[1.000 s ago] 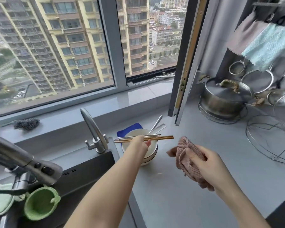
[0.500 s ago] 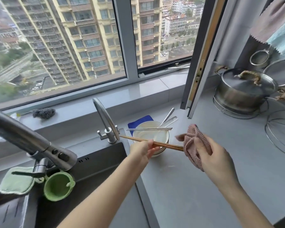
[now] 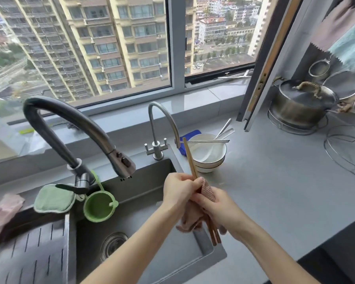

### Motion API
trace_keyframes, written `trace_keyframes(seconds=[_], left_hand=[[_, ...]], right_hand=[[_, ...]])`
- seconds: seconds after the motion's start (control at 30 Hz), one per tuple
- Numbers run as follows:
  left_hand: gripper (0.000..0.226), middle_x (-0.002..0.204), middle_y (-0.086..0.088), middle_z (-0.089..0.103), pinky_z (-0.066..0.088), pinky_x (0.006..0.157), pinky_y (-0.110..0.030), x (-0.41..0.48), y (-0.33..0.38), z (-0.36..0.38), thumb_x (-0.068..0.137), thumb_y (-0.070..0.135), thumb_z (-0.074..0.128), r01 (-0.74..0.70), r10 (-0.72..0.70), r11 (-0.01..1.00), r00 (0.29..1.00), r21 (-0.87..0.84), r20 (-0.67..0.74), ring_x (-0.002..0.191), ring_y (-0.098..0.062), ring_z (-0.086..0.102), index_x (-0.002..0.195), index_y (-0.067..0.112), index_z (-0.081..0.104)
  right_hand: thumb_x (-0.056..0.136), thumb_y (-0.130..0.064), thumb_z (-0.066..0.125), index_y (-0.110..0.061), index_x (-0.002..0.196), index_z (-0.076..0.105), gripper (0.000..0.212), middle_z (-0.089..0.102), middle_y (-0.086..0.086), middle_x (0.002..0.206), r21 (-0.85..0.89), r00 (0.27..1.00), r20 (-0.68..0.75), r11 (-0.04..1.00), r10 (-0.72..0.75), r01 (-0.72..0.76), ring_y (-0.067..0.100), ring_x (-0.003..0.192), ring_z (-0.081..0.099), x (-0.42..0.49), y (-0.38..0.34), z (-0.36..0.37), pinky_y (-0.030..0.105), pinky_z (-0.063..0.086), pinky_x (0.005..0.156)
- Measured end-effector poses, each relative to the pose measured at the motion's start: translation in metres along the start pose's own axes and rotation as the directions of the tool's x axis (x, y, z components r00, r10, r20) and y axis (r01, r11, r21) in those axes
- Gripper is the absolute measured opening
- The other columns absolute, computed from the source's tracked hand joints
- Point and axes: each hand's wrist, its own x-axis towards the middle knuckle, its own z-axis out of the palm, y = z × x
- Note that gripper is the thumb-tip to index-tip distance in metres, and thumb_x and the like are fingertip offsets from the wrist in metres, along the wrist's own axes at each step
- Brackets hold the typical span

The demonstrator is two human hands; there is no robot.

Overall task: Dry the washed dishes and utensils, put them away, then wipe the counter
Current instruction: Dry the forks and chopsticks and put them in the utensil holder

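Note:
My left hand (image 3: 179,190) grips a pair of wooden chopsticks (image 3: 190,158) near their middle, tips pointing up and away. My right hand (image 3: 217,210) holds a pink cloth (image 3: 208,189) wrapped round the chopsticks' lower part, over the sink's right edge. Behind them stands a stack of white bowls (image 3: 210,160) with a white spoon (image 3: 208,153) inside and metal chopsticks (image 3: 205,141) laid across the rim. Two metal utensil handles (image 3: 225,128) stick out behind the bowls.
A dark sink (image 3: 152,222) with a large tap (image 3: 74,128) and a small tap (image 3: 162,124) is on the left. A green cup (image 3: 99,206) and green pad (image 3: 53,198) hang there. A steel pot (image 3: 301,105), wire racks (image 3: 346,152) and an open window frame (image 3: 260,83) stand right.
My left hand pulled the wooden chopsticks away from the bowls toward me and turned them upright. My right hand closed the pink cloth round them. The camera tilted down over the sink.

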Motion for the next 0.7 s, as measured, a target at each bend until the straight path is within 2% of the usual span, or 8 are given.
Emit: trace_keyframes(seconds=[0.07, 0.17, 0.3, 0.37, 0.43, 0.5, 0.6, 0.7], left_hand=[[0.026, 0.063, -0.015, 0.059, 0.041, 0.054, -0.026, -0.009, -0.002, -0.007, 0.08, 0.013, 0.071, 0.0, 0.0, 1.0, 1.0, 0.011, 0.027, 0.056, -0.02, 0.052, 0.072, -0.011, 0.065], [0.023, 0.056, -0.009, 0.057, 0.042, 0.054, -0.024, -0.016, -0.003, -0.016, 0.082, 0.013, 0.07, -0.013, 0.013, 1.0, 1.0, 0.014, 0.022, 0.051, -0.017, 0.051, 0.064, -0.001, 0.068], [0.02, 0.062, 0.003, 0.061, 0.04, 0.044, -0.015, -0.025, -0.003, -0.02, 0.086, 0.023, 0.067, -0.01, 0.014, 0.999, 0.992, -0.034, 0.123, 0.059, -0.01, 0.053, 0.084, 0.004, 0.072], [0.025, 0.076, 0.002, 0.066, 0.047, 0.051, -0.017, -0.032, -0.012, -0.016, 0.09, 0.03, 0.062, 0.023, -0.003, 0.996, 0.972, -0.086, 0.235, 0.07, -0.01, 0.059, 0.094, 0.008, 0.071], [0.024, 0.078, -0.005, 0.067, 0.051, 0.067, -0.027, -0.041, -0.022, -0.013, 0.091, 0.028, 0.06, 0.052, -0.001, 0.986, 0.954, -0.161, 0.298, 0.074, -0.018, 0.061, 0.089, 0.006, 0.071], [0.024, 0.071, -0.007, 0.063, 0.047, 0.07, -0.032, -0.042, -0.027, -0.014, 0.091, 0.021, 0.06, 0.029, 0.016, 0.986, 0.965, -0.165, 0.263, 0.07, -0.02, 0.058, 0.084, 0.001, 0.069], [0.02, 0.056, 0.004, 0.058, 0.043, 0.05, -0.018, -0.042, -0.021, -0.019, 0.092, 0.016, 0.059, 0.017, 0.017, 0.987, 0.977, -0.157, 0.212, 0.055, -0.01, 0.053, 0.082, 0.0, 0.067], [0.021, 0.074, 0.0, 0.064, 0.046, 0.06, -0.023, -0.035, -0.012, -0.028, 0.096, 0.019, 0.052, -0.025, 0.04, 0.988, 0.994, -0.151, 0.101, 0.07, -0.011, 0.061, 0.082, 0.009, 0.064]], right_hand=[[0.097, -0.012, 0.054, -0.003, 0.09, 0.058, 0.012, 0.056, -0.007, 0.041, -0.018, 1.0, -0.015, 1.0, 0.011, -0.012, 0.0, 0.029, 0.048, -0.015, 0.0, 0.007, 0.007, 0.031, 0.031], [0.097, -0.008, 0.052, 0.001, 0.096, 0.063, 0.014, 0.059, -0.009, 0.044, -0.089, 0.999, -0.039, 0.995, 0.032, -0.035, 0.0, 0.031, 0.049, -0.036, 0.012, 0.013, 0.007, 0.03, 0.031], [0.097, -0.01, 0.052, -0.003, 0.1, 0.065, 0.015, 0.063, -0.007, 0.051, -0.042, 0.993, -0.114, 0.999, 0.015, -0.02, 0.0, 0.033, 0.05, -0.051, 0.017, 0.023, 0.009, 0.03, 0.031], [0.097, -0.011, 0.053, -0.001, 0.092, 0.064, 0.015, 0.064, -0.003, 0.053, 0.047, 0.982, -0.189, 0.999, 0.0, 0.009, 0.001, 0.034, 0.053, -0.048, 0.015, 0.029, 0.007, 0.032, 0.032], [0.095, -0.02, 0.057, -0.005, 0.085, 0.063, 0.02, 0.068, 0.008, 0.064, 0.078, 0.969, -0.247, 0.997, -0.004, 0.024, 0.008, 0.045, 0.062, -0.042, 0.018, 0.037, 0.014, 0.039, 0.035], [0.094, -0.025, 0.059, -0.007, 0.085, 0.064, 0.02, 0.07, 0.014, 0.071, 0.096, 0.963, -0.268, 0.995, -0.001, 0.028, 0.016, 0.052, 0.065, -0.038, 0.025, 0.044, 0.022, 0.044, 0.04], [0.095, -0.021, 0.058, -0.008, 0.091, 0.063, 0.014, 0.064, 0.01, 0.066, -0.022, 0.973, -0.232, 1.0, 0.007, -0.012, 0.007, 0.039, 0.054, -0.045, 0.038, 0.046, 0.017, 0.035, 0.033], [0.095, -0.027, 0.057, -0.007, 0.097, 0.068, 0.023, 0.066, 0.003, 0.06, -0.117, 0.974, -0.22, 0.99, 0.053, -0.08, 0.014, 0.04, 0.057, -0.056, 0.054, 0.037, 0.025, 0.041, 0.034]])
